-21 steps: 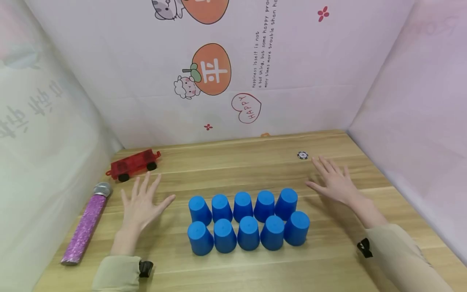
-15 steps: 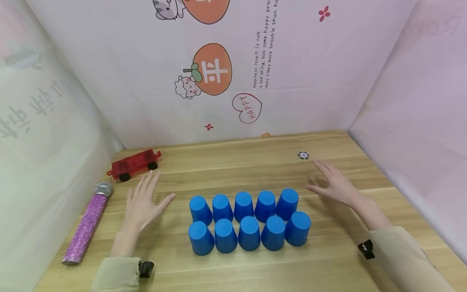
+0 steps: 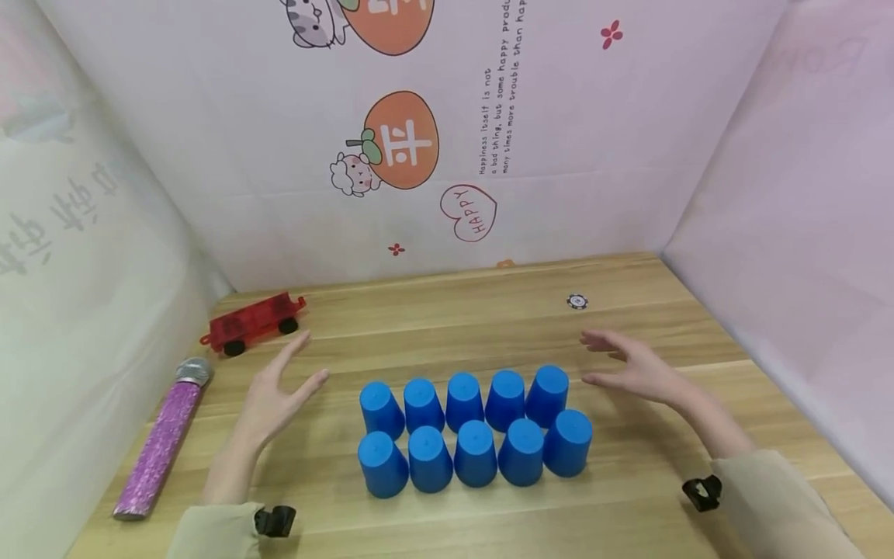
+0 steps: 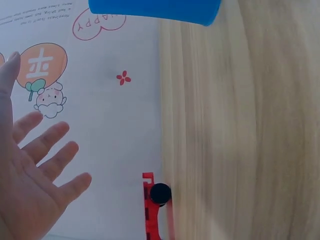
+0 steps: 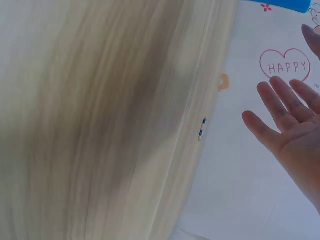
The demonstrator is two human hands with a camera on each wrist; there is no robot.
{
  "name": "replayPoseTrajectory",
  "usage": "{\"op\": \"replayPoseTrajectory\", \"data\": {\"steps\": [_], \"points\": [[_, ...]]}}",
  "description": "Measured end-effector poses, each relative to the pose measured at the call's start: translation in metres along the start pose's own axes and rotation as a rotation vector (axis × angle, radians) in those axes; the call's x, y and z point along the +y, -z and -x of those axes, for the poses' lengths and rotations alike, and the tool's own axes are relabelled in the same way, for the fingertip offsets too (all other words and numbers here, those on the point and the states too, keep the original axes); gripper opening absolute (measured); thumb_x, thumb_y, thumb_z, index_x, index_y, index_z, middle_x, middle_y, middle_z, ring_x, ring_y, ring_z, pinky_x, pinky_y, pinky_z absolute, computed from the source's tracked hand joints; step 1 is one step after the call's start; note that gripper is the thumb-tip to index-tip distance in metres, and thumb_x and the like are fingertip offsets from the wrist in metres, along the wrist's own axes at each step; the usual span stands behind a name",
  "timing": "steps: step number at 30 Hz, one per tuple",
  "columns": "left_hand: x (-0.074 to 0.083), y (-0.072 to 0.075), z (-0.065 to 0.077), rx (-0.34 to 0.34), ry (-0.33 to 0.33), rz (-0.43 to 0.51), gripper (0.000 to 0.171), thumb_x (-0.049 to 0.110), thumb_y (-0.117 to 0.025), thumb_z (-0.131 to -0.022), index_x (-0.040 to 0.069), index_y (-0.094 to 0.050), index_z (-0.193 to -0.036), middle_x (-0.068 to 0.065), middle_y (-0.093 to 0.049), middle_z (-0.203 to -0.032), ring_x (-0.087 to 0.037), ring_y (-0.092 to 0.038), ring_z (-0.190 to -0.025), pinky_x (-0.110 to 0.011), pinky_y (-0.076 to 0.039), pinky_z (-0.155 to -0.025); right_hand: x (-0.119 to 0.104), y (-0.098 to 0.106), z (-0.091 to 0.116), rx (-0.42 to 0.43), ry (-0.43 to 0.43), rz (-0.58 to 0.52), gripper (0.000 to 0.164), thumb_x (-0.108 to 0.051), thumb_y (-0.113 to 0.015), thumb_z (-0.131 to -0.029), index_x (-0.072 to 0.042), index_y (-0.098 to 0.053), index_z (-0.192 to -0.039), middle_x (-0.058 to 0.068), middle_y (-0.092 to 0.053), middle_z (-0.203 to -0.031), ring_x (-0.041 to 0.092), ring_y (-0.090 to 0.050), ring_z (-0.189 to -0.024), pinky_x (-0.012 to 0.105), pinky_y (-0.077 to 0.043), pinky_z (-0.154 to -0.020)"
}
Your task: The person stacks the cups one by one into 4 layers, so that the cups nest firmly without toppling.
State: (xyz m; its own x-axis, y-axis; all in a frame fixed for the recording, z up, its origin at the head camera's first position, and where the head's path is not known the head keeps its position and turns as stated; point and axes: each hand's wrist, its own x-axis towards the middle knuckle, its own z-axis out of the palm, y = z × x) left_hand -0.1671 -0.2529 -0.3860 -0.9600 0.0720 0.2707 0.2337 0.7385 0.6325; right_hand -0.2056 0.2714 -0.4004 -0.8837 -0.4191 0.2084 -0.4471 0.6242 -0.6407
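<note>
Several blue cups stand upside down in two rows in the head view, a back row (image 3: 464, 400) and a front row (image 3: 476, 454). To their left my left hand (image 3: 271, 400) is apart from the cups, thumb and fingers spread and nothing held. The left wrist view shows that palm (image 4: 30, 185) with its fingers loosely extended. My right hand (image 3: 635, 369) is on the other side, just right of the back row, its thumb and fingers parted around nothing. In the right wrist view its fingers (image 5: 272, 102) are relaxed and bare.
A red toy wagon (image 3: 254, 322) stands at the back left. Nearer lies a microphone (image 3: 161, 446) with a glittery purple handle. A black-and-white poker chip (image 3: 576, 301) lies at the back right. White printed sheets (image 3: 559, 210) wall in the wooden table (image 3: 433, 318).
Both hands have turned from palms down with fingers spread to palms facing inward. The right hand has also come slightly lower in the head view. The cups stay put.
</note>
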Motion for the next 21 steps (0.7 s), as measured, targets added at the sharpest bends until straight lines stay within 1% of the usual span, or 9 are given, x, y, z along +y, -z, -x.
{"op": "replayPoseTrajectory", "data": {"steps": [3, 6, 9, 12, 14, 17, 21], "points": [[0.002, -0.002, 0.003, -0.026, -0.005, 0.044, 0.066, 0.037, -0.063, -0.089, 0.021, -0.035, -0.146, -0.013, -0.040, -0.147, -0.039, -0.034, -0.136, -0.065, -0.027, -0.105, -0.004, -0.004, 0.001, -0.032, 0.003, -0.048, 0.061, -0.019, -0.074, -0.081, 0.001, -0.048, -0.132, 0.023, -0.057, -0.127, 0.040, -0.055, -0.114, 0.059, -0.043, -0.095], [0.002, -0.007, 0.005, -0.037, -0.012, 0.071, 0.062, 0.036, -0.063, -0.089, 0.019, -0.038, -0.144, -0.012, -0.041, -0.147, -0.038, -0.034, -0.136, -0.064, -0.028, -0.105, -0.007, -0.009, 0.000, -0.076, 0.010, -0.083, 0.058, -0.020, -0.073, -0.082, 0.001, -0.049, -0.131, 0.023, -0.057, -0.127, 0.040, -0.055, -0.115, 0.059, -0.043, -0.095], [0.002, -0.013, 0.008, -0.031, -0.031, 0.103, 0.058, 0.033, -0.064, -0.089, 0.017, -0.042, -0.141, -0.012, -0.045, -0.144, -0.037, -0.036, -0.135, -0.063, -0.030, -0.105, -0.008, -0.014, -0.001, -0.109, 0.013, -0.118, 0.057, -0.019, -0.072, -0.083, 0.002, -0.048, -0.131, 0.024, -0.055, -0.128, 0.041, -0.054, -0.115, 0.059, -0.044, -0.095], [0.003, -0.019, 0.010, -0.023, -0.063, 0.154, 0.054, 0.027, -0.066, -0.089, 0.014, -0.045, -0.137, -0.012, -0.051, -0.138, -0.035, -0.041, -0.132, -0.061, -0.031, -0.105, -0.008, -0.019, 0.000, -0.129, 0.013, -0.157, 0.056, -0.019, -0.071, -0.084, 0.000, -0.048, -0.131, 0.022, -0.056, -0.128, 0.040, -0.055, -0.115, 0.057, -0.046, -0.094], [0.003, -0.022, 0.011, -0.029, -0.075, 0.180, 0.053, 0.025, -0.066, -0.088, 0.012, -0.047, -0.136, -0.013, -0.053, -0.135, -0.033, -0.043, -0.131, -0.059, -0.032, -0.106, -0.007, -0.024, 0.000, -0.138, 0.023, -0.178, 0.055, -0.018, -0.071, -0.084, 0.000, -0.048, -0.131, 0.021, -0.056, -0.128, 0.038, -0.056, -0.114, 0.055, -0.047, -0.094], [0.004, -0.027, 0.012, -0.045, -0.077, 0.205, 0.052, 0.024, -0.066, -0.088, 0.011, -0.048, -0.135, -0.013, -0.055, -0.134, -0.031, -0.045, -0.129, -0.055, -0.033, -0.108, -0.007, -0.030, 0.001, -0.147, 0.035, -0.209, 0.053, -0.016, -0.070, -0.085, 0.001, -0.048, -0.131, 0.020, -0.057, -0.127, 0.034, -0.057, -0.112, 0.053, -0.048, -0.093], [0.003, -0.032, 0.013, -0.070, -0.062, 0.228, 0.052, 0.023, -0.065, -0.089, 0.008, -0.047, -0.135, -0.014, -0.054, -0.135, -0.031, -0.045, -0.130, -0.053, -0.033, -0.108, -0.007, -0.036, 0.000, -0.150, 0.040, -0.247, 0.050, -0.014, -0.069, -0.085, -0.001, -0.050, -0.129, 0.018, -0.059, -0.124, 0.019, -0.059, -0.109, 0.050, -0.050, -0.091]]}}
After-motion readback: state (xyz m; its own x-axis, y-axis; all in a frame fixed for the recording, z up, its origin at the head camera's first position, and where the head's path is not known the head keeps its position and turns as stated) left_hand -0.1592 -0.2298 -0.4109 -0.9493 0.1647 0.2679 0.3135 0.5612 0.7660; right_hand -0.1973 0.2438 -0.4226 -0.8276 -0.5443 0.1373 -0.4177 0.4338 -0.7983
